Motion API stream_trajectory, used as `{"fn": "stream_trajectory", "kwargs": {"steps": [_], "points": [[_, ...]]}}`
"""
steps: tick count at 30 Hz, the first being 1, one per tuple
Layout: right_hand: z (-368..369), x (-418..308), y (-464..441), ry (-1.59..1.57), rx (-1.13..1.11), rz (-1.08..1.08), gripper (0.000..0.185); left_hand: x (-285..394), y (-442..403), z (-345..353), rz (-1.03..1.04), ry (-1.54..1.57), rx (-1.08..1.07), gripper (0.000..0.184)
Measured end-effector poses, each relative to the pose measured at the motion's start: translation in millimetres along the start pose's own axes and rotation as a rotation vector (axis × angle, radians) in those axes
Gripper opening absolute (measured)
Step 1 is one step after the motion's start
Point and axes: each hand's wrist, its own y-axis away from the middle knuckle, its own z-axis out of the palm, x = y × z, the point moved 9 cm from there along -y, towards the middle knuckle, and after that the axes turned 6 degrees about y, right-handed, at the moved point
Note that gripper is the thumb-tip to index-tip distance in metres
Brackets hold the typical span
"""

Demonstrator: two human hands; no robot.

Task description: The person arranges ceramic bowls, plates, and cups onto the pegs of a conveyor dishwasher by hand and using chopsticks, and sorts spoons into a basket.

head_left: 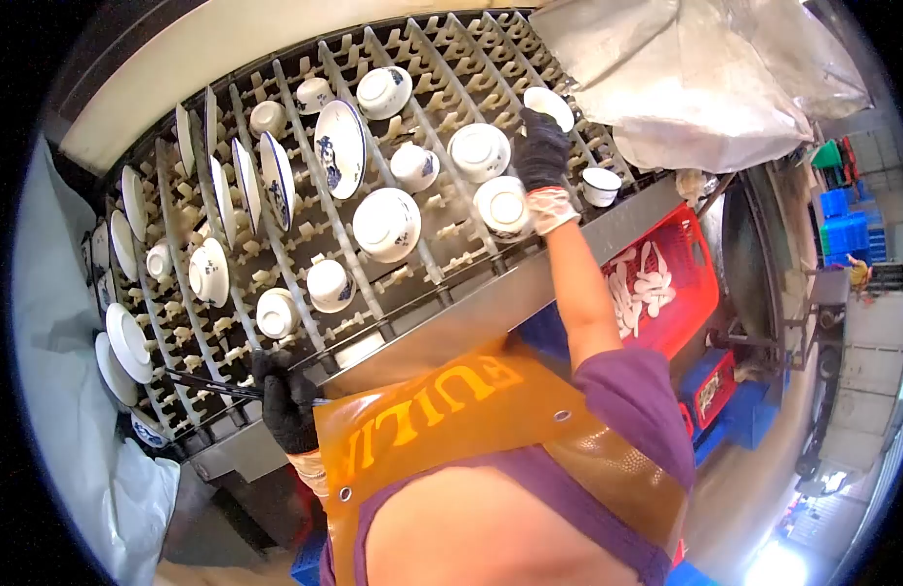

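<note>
My right hand, in a black glove, reaches out over the rack. Its fingers are closed at the edge of a small white bowl. Close below that hand, an upturned white bowl sits on the pegs, with another bowl beside it. My left hand, also black-gloved, is at the rack's front edge. It is closed around thin dark chopsticks that stick out to the left over the pegs. A small rimmed cup stands right of my right wrist.
The pegged conveyor rack carries several bowls, cups and upright plates. A metal ledge runs along its front. A red basket of white spoons stands at right. Plastic sheeting hangs at the far right end.
</note>
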Motion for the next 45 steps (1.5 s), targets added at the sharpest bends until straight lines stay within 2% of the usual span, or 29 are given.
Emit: {"fn": "stream_trajectory", "kwargs": {"steps": [1,3,4,5,8,10,11,13,15,16,17,18,19,21,23,24,25,27,29,31,32,34,36,38,39,40,41,43,45], "points": [[26,28,3,0.112,-0.220,0.086,0.029,2,0,-8,0.021,0.038,0.084,0.036],[30,40,3,0.064,-0.279,0.009,0.030,0,-1,-15,0.043,0.087,0.167,0.036],[48,49,0,0.119,-0.349,-0.020,0.029,-1,-5,-14,0.061,-0.069,0.178,0.037],[42,43,-8,0.040,-0.438,0.070,0.028,0,-8,-11,0.077,-0.233,0.186,0.038],[39,22,-41,-0.438,-0.387,0.141,0.032,-13,-15,6,0.014,-0.105,0.134,0.039],[68,15,-58,-0.917,-0.341,0.263,0.033,-22,-16,0,-0.048,-0.082,0.131,0.039],[71,4,-65,-0.976,-0.415,0.318,0.033,-24,-16,-1,-0.055,-0.090,0.129,0.039],[118,22,-77,-0.712,-0.177,0.216,0.031,-25,-16,10,-0.038,-0.100,0.015,0.039],[92,25,-75,-0.433,-0.031,0.177,0.031,-25,-11,8,-0.004,-0.072,0.064,0.039],[88,34,-70,-0.495,-0.049,0.209,0.036,-24,-10,4,0.036,-0.037,0.115,0.039],[67,32,-61,-0.109,0.070,0.061,0.042,-23,-10,5,0.048,-0.024,0.125,0.039],[51,35,-56,-0.051,-0.078,0.091,0.048,-23,-9,10,0.044,0.017,0.103,0.039],[55,46,-47,-0.003,-0.100,0.014,0.050,-24,-9,14,0.041,0.061,0.079,0.038],[88,77,-22,0.316,-0.437,0.157,0.054,-26,-11,16,0.053,0.044,0.016,0.038],[122,89,-20,0.218,-0.704,0.060,0.054,-27,-13,11,0.086,-0.208,0.092,0.037],[95,65,-39,0.213,-0.488,0.021,0.050,-25,-15,21,0.127,-0.347,0.085,0.037],[79,58,-55,-0.032,-0.530,0.083,0.045,-28,-17,27,0.128,-0.357,0.072,0.037],[86,56,-82,-0.246,-0.465,0.090,0.040,-31,-15,19,0.083,-0.267,0.191,0.037],[124,70,-101,-0.759,-0.336,0.172,0.039,-33,-15,17,0.085,-0.353,0.168,0.036],[137,80,-110,-0.838,-0.392,0.362,0.037,-40,-16,19,0.063,-0.147,0.178,0.036],[138,86,-105,-0.837,-0.392,0.365,0.037,-41,-16,16,0.060,-0.149,0.178,0.036],[110,106,-105,-0.325,-0.177,0.234,0.036,-45,-18,26,0.064,-0.044,-0.024,0.037],[57,100,-70,-0.288,-0.244,0.184,0.032,-44,-15,26,0.105,-0.094,0.064,0.038],[25,100,-20,-0.082,-0.361,0.042,0.040,-42,-11,24,0.201,-0.286,0.162,0.039],[3,93,4,0.087,-0.331,-0.103,0.044,-49,-16,33,0.136,-0.066,0.016,0.039],[-2,95,24,0.274,-0.589,0.007,0.047,-51,-15,33,0.130,-0.065,0.067,0.038],[-12,98,43,0.311,-0.673,-0.021,0.044,-54,-15,32,0.116,-0.073,0.112,0.038],[1,134,73,0.329,-0.499,-0.075,0.038,-56,-14,40,0.137,-0.238,0.142,0.037],[-23,125,60,0.090,-0.525,0.056,0.034,-56,-14,40,0.157,-0.414,0.152,0.037]]}}
